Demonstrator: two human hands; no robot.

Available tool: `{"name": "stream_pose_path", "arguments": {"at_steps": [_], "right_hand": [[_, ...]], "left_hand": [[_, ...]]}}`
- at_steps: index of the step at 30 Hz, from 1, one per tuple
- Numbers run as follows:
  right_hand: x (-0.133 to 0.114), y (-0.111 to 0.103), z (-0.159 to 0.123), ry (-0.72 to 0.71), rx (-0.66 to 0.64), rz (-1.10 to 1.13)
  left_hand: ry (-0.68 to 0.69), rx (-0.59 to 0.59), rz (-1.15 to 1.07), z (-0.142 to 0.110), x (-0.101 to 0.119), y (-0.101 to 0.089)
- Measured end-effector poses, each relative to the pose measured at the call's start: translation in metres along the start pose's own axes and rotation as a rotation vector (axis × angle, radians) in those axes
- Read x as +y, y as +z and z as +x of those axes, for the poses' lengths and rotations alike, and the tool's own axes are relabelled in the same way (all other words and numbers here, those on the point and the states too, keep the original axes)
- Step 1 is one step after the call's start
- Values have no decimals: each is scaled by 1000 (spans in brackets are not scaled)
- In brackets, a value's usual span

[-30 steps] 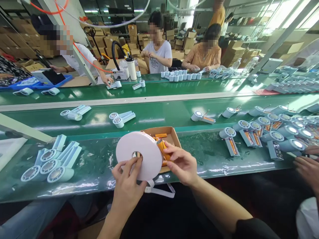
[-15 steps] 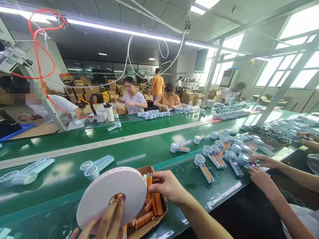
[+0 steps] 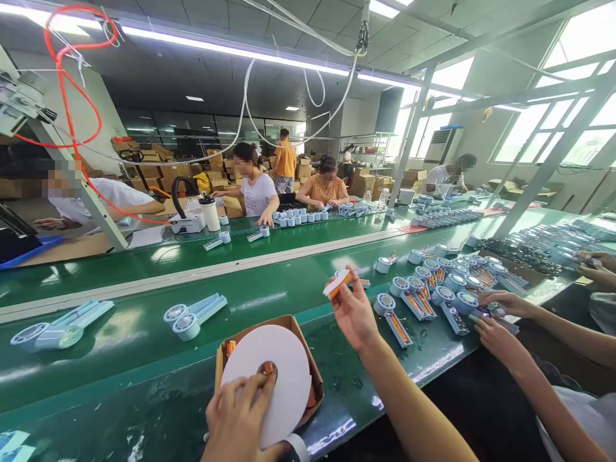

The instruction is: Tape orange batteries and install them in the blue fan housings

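My left hand (image 3: 240,414) grips a large white roll of double-sided-looking tape (image 3: 289,359), its fingers in the core hole. The roll lies over a small cardboard box (image 3: 220,366), and orange cylindrical batteries (image 3: 311,396) show past its edge. A loose end of tape (image 3: 297,446) hangs below the roll. Raised over the bench to the right, my right hand (image 3: 357,321) pinches an orange battery (image 3: 338,284) with a white strip along its upper side. Behind that hand, a light-blue fan housing is partly covered.
Light-blue housings (image 3: 187,326) lie on the green conveyor (image 3: 269,282). Many housings with orange batteries (image 3: 398,328) crowd the right side, near a co-worker's hands (image 3: 500,327). Several people sit across the line. A slanted metal post (image 3: 99,212) and a red air hose (image 3: 67,83) stand at left.
My right hand has lifted the battery away from the roll, up and to the right; a white strip now shows on it. The roll has tilted down over the box.
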State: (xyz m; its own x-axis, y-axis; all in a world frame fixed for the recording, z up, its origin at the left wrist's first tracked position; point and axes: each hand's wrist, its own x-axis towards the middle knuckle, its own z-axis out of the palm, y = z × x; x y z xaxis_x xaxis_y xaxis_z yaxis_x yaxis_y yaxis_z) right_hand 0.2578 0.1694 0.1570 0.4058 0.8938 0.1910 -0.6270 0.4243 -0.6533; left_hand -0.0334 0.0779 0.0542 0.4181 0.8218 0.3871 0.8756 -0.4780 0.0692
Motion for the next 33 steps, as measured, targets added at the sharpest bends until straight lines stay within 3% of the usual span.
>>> {"name": "stream_pose_path", "arguments": {"at_steps": [2, 4, 7, 10, 12, 15, 22, 29, 33], "right_hand": [[3, -10, -14, 104, -89, -66], [4, -26, -32, 146, -93, -98], [-1, -53, -43, 166, -7, -149], [-4, -71, -39, 138, 117, -166], [-5, -75, -38, 107, 180, -153], [-7, -76, -39, 95, 203, -148], [-17, -77, -23, 86, 121, -185], [-57, -88, -8, -2, 52, -278], [-62, -96, -7, -13, 70, -300]], "left_hand": [[43, -101, -154, 21, -16, -10], [60, -176, -330, 43, -31, -23], [-109, -200, -487, 83, -58, -38], [-407, -179, -172, 121, -93, -47], [-488, -172, 5, 137, -111, -53], [-424, -192, 75, 150, -126, -52], [-215, -398, 356, 174, -138, -13], [-110, -427, 273, 168, -157, -12], [-99, -354, 289, 166, -168, -5]]}}
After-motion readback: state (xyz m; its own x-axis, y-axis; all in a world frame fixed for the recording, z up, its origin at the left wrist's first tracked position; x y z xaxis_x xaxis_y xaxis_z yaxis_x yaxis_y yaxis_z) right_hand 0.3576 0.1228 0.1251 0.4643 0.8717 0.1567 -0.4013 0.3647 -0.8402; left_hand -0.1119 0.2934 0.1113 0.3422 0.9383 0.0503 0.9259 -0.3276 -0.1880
